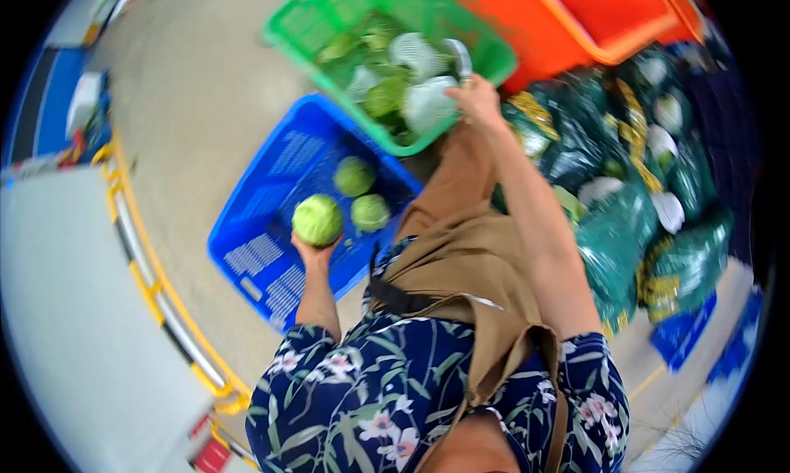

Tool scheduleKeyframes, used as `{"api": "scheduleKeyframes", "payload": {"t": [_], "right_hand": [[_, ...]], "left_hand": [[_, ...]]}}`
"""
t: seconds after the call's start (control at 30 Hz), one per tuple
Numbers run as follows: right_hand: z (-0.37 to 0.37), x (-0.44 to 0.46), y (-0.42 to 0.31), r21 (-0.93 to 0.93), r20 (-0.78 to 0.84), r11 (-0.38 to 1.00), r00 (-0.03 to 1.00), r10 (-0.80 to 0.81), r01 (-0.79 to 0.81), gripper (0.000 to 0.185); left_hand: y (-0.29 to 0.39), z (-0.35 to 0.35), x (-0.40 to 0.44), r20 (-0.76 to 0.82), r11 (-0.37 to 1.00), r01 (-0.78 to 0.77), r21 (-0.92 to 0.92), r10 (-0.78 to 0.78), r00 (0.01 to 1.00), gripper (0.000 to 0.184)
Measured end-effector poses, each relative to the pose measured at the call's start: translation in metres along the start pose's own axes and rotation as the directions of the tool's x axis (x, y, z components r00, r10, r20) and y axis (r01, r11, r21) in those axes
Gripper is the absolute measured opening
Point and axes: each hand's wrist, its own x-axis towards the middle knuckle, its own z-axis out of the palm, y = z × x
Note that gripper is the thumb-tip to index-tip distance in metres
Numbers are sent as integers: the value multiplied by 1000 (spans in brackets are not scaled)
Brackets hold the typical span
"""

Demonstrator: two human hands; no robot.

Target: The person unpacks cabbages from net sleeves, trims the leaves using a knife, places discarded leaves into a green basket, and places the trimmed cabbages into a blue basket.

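My left hand [316,251] is wrapped round a pale green cabbage [318,219], held over the blue crate [239,201]. Two more round cabbages, one a greenish head [355,177] and one a paler head [370,213], lie in that crate. My right hand [477,100] reaches to the near right rim of the green crate [403,148]. Its fingers are closed near a curved pale strip [458,59], but blur hides what they grip. Beside them in the green crate are a white foam net [417,55], a whitish wrapped bundle [428,104] and loose green leaves [387,97].
Orange crates [568,28] stand behind on the right. Below them lie several dark green plastic bags [613,234] with yellow print and white foam nets among them. A yellow-and-black striped barrier [156,288] runs along the left, beside a pale grey surface [82,308].
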Motion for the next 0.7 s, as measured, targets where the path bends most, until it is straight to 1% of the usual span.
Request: {"api": "scheduleKeyframes", "payload": {"t": [0.03,0.07,0.1,0.13,0.17,0.23,0.3,0.33,0.37,0.4,0.43,0.47,0.5,0.53,0.57,0.6,0.63,0.67,0.7], "right_hand": [[-11,0,7,53,21,997,999,48,-49,40],[-29,-16,1,145,-8,989,1000,16,-14,33],[-44,-21,13,166,-79,985,996,-40,53,25],[-64,-26,26,253,-137,967,990,12,23,23],[-79,-33,37,343,-184,939,981,64,3,21],[-118,-45,66,367,-328,930,936,126,3,20],[-149,-54,97,517,-354,855,898,263,-47,19],[-162,-54,126,570,-359,821,888,288,-35,19],[-171,-50,154,621,-361,783,879,310,-22,19],[-175,-50,170,677,-383,736,851,359,-6,18],[-177,-51,184,730,-398,683,821,409,14,18],[-176,-48,205,764,-386,645,805,450,6,18],[-172,-46,226,821,-351,570,804,480,17,16],[-165,-43,237,867,-321,497,786,528,20,16],[-154,-40,243,907,-287,420,768,572,27,16],[-145,-38,251,938,-232,346,767,599,14,13],[-137,-36,255,963,-176,270,765,619,3,11],[-128,-33,251,971,-141,237,710,690,-37,10],[-116,-23,278,991,-50,125,780,624,-37,11]], "left_hand": [[-13,-3,1,-24,999,7,-37,-8,1000,65],[-24,-4,2,-94,1000,-3,-18,1,996,65],[-34,-7,7,-97,999,26,-20,-28,995,65],[-44,-12,17,-110,998,43,-44,-48,993,64],[-52,-13,22,-146,999,51,-8,-52,988,61],[-64,-22,49,-239,991,125,38,-113,964,60],[-75,-19,75,-393,960,193,204,-100,914,63],[-78,-16,87,-464,933,225,281,-74,883,64],[-74,-24,120,-451,877,259,404,-55,891,65],[-72,-6,132,-255,855,56,515,90,963,62],[-73,24,143,-36,799,-162,580,224,974,58],[-78,84,117,197,491,-413,767,432,880,50],[-83,151,84,409,80,-558,826,595,692,42],[-108,218,36,545,59,-642,765,471,693,35],[-132,287,-13,663,71,-719,692,332,671,29],[-165,327,-34,779,124,-782,610,85,621,24],[-203,361,-67,860,144,-849,508,-134,492,26],[-242,382,-78,830,149,-849,507,-350,435,26],[-274,407,-105,734,200,-790,580,-549,400,28]]}}
